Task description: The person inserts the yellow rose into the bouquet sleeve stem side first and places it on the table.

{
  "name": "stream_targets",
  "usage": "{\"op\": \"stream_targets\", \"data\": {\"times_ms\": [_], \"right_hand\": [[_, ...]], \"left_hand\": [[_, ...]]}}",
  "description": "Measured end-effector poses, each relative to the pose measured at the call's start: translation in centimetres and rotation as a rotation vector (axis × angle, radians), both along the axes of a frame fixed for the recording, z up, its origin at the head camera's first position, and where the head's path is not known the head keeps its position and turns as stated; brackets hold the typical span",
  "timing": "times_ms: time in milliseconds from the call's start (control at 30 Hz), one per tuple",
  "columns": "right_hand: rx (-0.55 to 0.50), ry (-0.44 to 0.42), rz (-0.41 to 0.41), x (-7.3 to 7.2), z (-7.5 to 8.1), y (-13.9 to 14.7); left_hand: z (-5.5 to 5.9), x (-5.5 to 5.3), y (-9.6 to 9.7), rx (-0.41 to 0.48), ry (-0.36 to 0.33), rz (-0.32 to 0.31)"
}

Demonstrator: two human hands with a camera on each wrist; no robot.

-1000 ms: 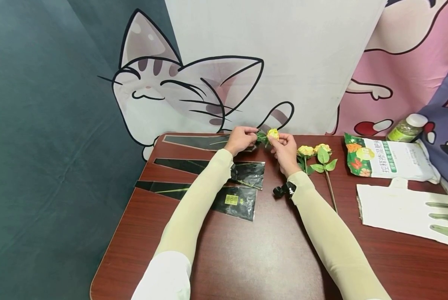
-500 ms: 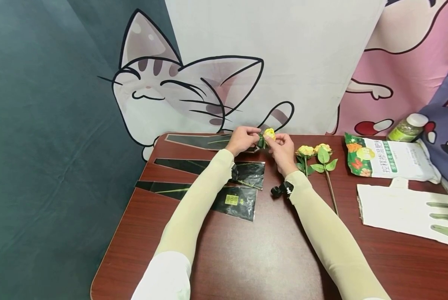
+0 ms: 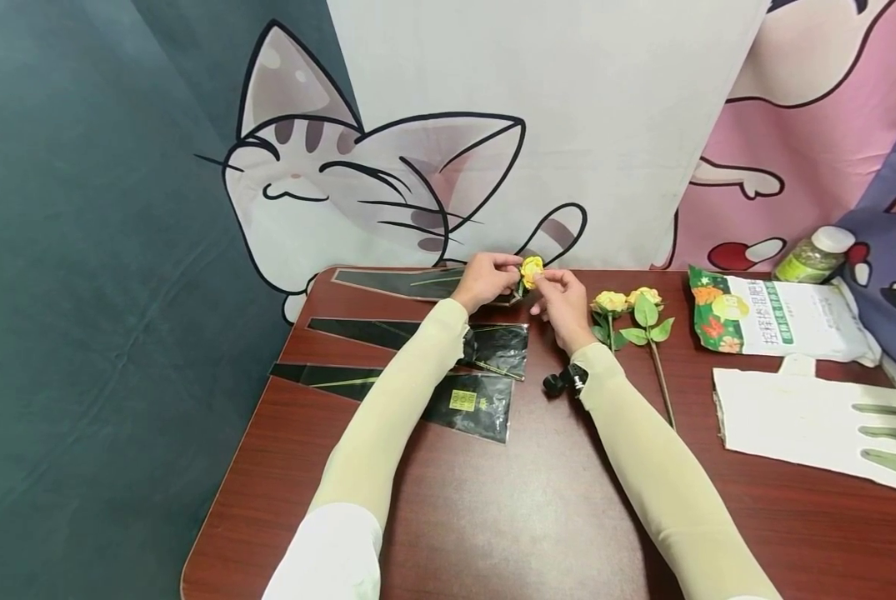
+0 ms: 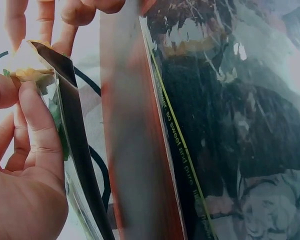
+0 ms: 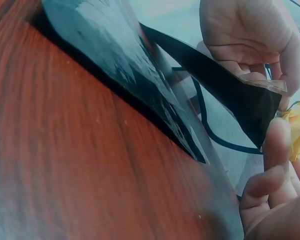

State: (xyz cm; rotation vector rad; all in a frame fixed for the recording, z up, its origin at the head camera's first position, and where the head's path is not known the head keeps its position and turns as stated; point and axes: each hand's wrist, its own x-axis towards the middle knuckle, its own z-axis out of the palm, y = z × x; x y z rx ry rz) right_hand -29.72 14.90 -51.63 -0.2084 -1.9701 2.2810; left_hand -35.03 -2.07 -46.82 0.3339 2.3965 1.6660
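At the table's far edge, my left hand (image 3: 485, 279) pinches the wide mouth of a black-and-clear plastic flower sleeve (image 3: 395, 285). My right hand (image 3: 563, 310) pinches the head of a yellow artificial rose (image 3: 532, 271) right beside that mouth. In the right wrist view the rose (image 5: 298, 135) is at the end of the raised sleeve (image 5: 220, 90), a green leaf showing by the petals. The stem is mostly hidden by the sleeve and my left hand (image 4: 35, 170); it seems to lie inside.
Two more flat black sleeves (image 3: 508, 342) (image 3: 466, 408) lie nearer me. Two yellow roses (image 3: 611, 303) (image 3: 646, 298) rest right of my right hand. Further right are a printed fertilizer bag (image 3: 773, 317), a lidded jar (image 3: 815, 257) and white gloves (image 3: 800, 417). A cat-print cloth hangs behind.
The right hand has moved slightly left, bringing the rose head closer to the sleeve's mouth. Its green leaves have mostly gone from sight. The left hand has stayed nearly still.
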Motion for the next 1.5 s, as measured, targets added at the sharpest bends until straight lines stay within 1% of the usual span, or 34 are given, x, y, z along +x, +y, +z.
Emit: {"op": "stream_targets", "data": {"times_ms": [333, 500, 633, 733, 867, 967, 1167, 1367, 1500], "right_hand": [[0.057, -0.062, 0.122, -0.1, 0.1, 0.5], [0.093, -0.063, 0.159, 0.0, 0.1, 0.8], [0.119, -0.053, 0.166, -0.1, 0.1, 0.9], [0.139, -0.047, 0.169, -0.1, 0.1, 0.8], [0.157, -0.033, 0.176, -0.2, 0.2, 0.8], [0.179, -0.017, 0.176, -0.2, 0.2, 0.7], [0.224, 0.014, 0.193, -0.2, 0.3, 0.9], [0.277, 0.022, 0.204, -0.3, 0.5, 1.1], [0.321, 0.014, 0.232, -0.4, 0.5, 1.3]], "left_hand": [[0.1, 0.0, -0.2, 0.014, -0.001, -0.023], [0.5, 0.2, -0.3, -0.007, 0.014, -0.043], [0.6, 0.3, -0.3, -0.018, 0.029, -0.053], [0.7, 0.4, -0.3, -0.022, 0.028, -0.054], [0.5, 0.5, -0.3, -0.005, 0.018, -0.041], [0.2, 0.5, -0.1, 0.002, 0.026, -0.038], [-0.2, 0.4, 0.2, 0.007, 0.044, -0.053], [0.0, 0.5, 0.3, 0.0, 0.046, -0.07], [0.3, 0.8, 0.4, 0.004, 0.038, -0.084]]}}
